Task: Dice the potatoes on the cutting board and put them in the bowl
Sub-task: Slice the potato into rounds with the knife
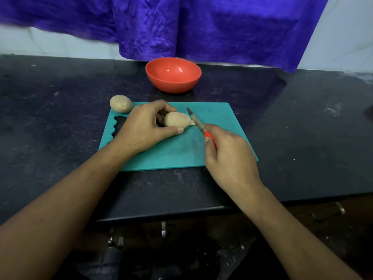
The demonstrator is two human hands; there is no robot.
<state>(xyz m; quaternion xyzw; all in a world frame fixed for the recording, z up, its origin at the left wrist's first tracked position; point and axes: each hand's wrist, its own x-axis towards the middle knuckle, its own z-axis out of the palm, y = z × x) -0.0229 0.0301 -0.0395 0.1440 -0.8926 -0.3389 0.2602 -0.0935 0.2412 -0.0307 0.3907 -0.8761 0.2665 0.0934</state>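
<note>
A teal cutting board (214,116) lies on the dark counter. On it my left hand (144,126) grips a tan potato (176,119) between curled fingers and thumb. A small cut piece (192,123) lies at the potato's right end. My right hand (230,156) holds a knife (196,121) by its red handle, the blade pointing up-left and lying just right of the potato. A second whole potato (120,104) sits at the board's far left corner. The empty red bowl (173,74) stands behind the board.
Purple cloth (201,27) hangs over the wall behind the counter. The black stone counter (302,128) extends on both sides of the board; its front edge runs just below the board. Metal handles show underneath.
</note>
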